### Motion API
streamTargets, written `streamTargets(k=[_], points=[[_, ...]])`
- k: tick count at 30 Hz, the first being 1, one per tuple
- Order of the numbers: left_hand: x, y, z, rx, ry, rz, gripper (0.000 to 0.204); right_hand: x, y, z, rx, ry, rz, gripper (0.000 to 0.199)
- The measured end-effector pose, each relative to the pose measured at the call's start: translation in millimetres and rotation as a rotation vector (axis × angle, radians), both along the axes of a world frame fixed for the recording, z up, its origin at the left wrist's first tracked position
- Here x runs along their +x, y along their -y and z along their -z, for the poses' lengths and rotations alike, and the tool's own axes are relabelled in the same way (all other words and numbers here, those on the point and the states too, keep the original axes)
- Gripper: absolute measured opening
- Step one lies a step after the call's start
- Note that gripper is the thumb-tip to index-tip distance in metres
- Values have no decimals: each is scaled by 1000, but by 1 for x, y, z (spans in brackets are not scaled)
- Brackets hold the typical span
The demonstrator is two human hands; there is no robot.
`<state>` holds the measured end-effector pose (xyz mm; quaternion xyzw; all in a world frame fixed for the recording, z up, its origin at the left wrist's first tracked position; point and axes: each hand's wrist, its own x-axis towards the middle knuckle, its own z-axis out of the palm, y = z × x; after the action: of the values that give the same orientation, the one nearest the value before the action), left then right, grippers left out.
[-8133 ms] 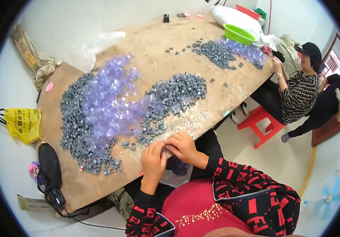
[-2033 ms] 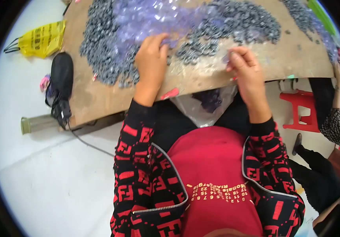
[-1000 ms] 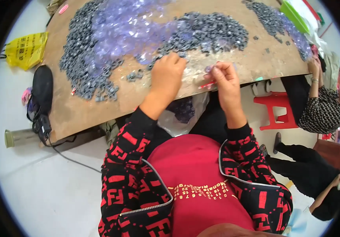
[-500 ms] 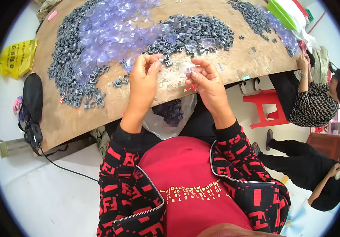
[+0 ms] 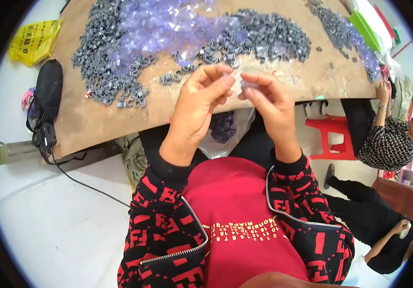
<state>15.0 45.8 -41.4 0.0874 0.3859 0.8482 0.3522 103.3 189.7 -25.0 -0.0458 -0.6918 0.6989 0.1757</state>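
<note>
Clear plastic (image 5: 247,84) pinched in my right hand (image 5: 274,100), perhaps a clip (image 5: 224,74) in my left hand (image 5: 194,103), risked missing the table (image 5: 115,126) if loosened.

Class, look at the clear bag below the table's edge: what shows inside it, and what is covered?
Dark purple pieces show inside the bag. Whatever lies beneath them cannot be seen, and the table and left hand cover part of the bag.

Bright indoor light, glints on purple plastic (image 5: 161,30), fisheye-bowed table edge (image 5: 120,134), dark corners
</note>
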Motion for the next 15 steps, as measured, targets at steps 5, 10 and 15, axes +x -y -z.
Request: streamTargets(k=[5, 10, 15], points=[[16, -6, -20, -43, -18, -41, 18, -4, -12, 9, 55, -151, 177, 18], [19, -12, -19, -67, -136, -100, 18, -10, -9, -2, -47, -188, 99, 16], [26, -16, -17, -162, -327, -208, 20, -9, -3, 7, 2, -201, 57, 20]])
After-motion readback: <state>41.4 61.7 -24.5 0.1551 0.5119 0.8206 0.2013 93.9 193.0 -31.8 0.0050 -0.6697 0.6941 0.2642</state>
